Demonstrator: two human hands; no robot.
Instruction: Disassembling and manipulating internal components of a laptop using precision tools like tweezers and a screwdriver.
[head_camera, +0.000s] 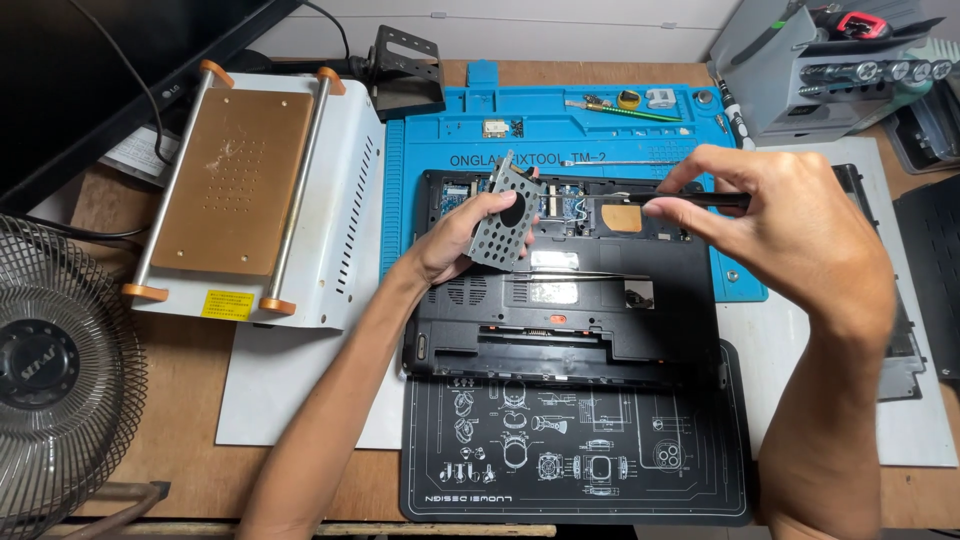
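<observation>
Perforated metal bracket (503, 213) is gripped in left hand (455, 240); right hand (780, 225) pinches black screwdriver (700, 201) just beside it.

Electronics repair workshop: blue repair mat (560, 125), heating plate (235, 180), opened laptop (565, 300).
</observation>
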